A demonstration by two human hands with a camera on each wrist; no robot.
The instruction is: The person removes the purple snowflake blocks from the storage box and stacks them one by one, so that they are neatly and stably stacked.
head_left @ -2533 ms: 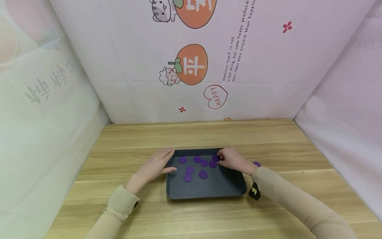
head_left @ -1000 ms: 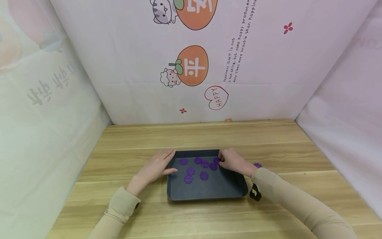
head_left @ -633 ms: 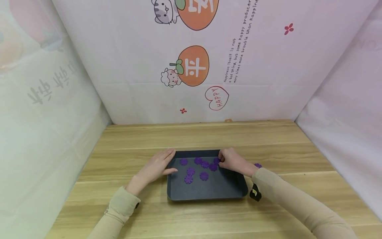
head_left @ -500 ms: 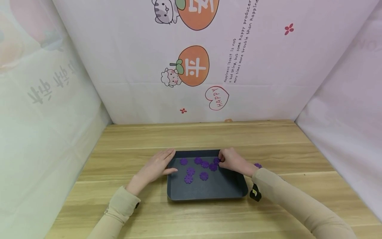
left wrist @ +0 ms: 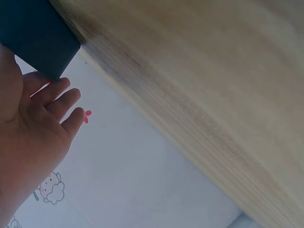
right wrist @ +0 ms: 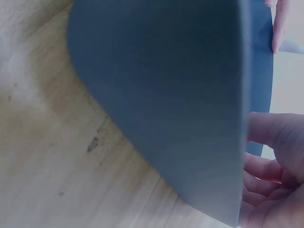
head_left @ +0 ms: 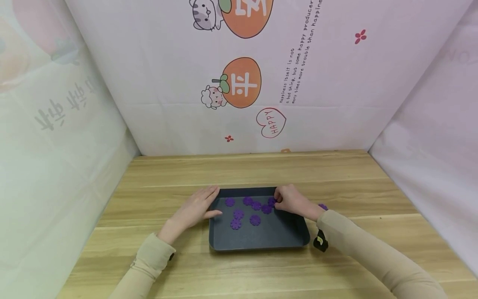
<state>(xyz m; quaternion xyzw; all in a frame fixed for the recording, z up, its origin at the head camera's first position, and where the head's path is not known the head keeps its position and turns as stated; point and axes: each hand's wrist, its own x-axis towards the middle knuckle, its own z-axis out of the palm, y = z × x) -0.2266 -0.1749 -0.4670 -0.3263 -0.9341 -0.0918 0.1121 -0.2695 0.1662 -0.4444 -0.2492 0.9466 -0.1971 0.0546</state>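
Observation:
A dark grey tray [head_left: 257, 240] sits on the table, with several purple notched discs [head_left: 255, 220] spread over its left and back part. My left hand [head_left: 192, 209] lies along the tray's left side in the head view. Its fingers reach the back left corner, and the thumb extends over the rim. At the tray's back right, my right hand [head_left: 293, 202] has bent fingers and thumb at the edge of one purple notched disc [head_left: 271, 202], pinching it. The tray wall [right wrist: 190, 95] hides the fingertips in the right wrist view. Left fingers [left wrist: 57, 95] show by the tray corner.
Another purple disc [head_left: 323, 206] lies on the wooden table [head_left: 179, 274] outside the tray, partly covered by the right forearm. White printed cloth [head_left: 168, 104] stands behind the table and along both sides.
The right hand and the disc at its fingertips have shifted very slightly, with more of that disc showing now. The left hand and the other discs keep their places.

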